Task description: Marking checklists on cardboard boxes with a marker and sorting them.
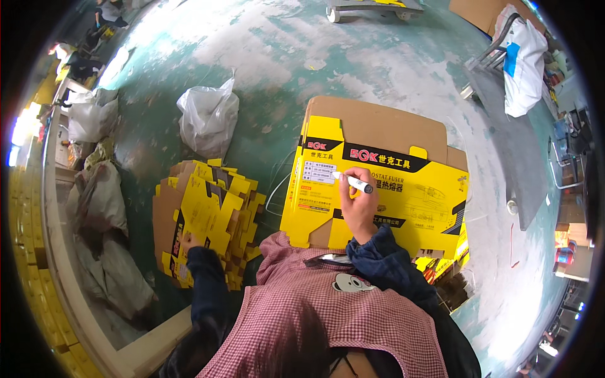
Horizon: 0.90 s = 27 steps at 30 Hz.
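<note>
My right hand (357, 205) is closed round a white-and-black marker pen (359, 184). The pen's white end is at a small printed table (319, 172) on a flattened yellow carton (403, 217), which lies in front of me with bare brown flaps at its far side. To the left, my left hand (190, 242) is closed at the edge of the top flattened carton (203, 200) on an uneven stack (236, 252) of similar yellow ones. Its fingers show only in part. A dark sleeve covers each forearm.
A translucent plastic bag (209, 116) stands on the worn green floor (277, 63) beyond the stack. Stuffed white sacks (104, 233) line the pale frame (69, 286) at left. A wheeled platform (372, 6) is at the far side. A grey cart (513, 170) with a white sack (524, 69) stands at right.
</note>
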Each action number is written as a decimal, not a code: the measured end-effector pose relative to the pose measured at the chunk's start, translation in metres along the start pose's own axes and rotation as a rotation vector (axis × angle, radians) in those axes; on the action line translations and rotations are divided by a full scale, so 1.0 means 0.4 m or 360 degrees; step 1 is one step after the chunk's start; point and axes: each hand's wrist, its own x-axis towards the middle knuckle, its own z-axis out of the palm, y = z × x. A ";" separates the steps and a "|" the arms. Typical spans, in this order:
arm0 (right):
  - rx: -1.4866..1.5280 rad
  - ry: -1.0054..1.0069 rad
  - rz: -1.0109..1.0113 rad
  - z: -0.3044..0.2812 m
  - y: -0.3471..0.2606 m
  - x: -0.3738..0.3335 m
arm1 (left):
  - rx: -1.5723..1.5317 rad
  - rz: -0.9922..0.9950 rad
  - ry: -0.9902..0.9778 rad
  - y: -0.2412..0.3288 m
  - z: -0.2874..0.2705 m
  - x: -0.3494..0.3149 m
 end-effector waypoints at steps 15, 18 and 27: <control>0.0694 0.0159 0.0342 -0.031 -0.024 -0.013 | 0.0078 0.1166 -0.1361 0.531 0.325 -0.728; 0.0806 0.0166 0.0492 -0.039 -0.045 -0.015 | -0.0110 0.1135 -0.1478 0.533 0.308 -0.720; 0.1018 0.0050 0.0339 -0.101 -0.148 -0.036 | -0.1259 0.0041 -0.1753 0.528 0.270 -0.690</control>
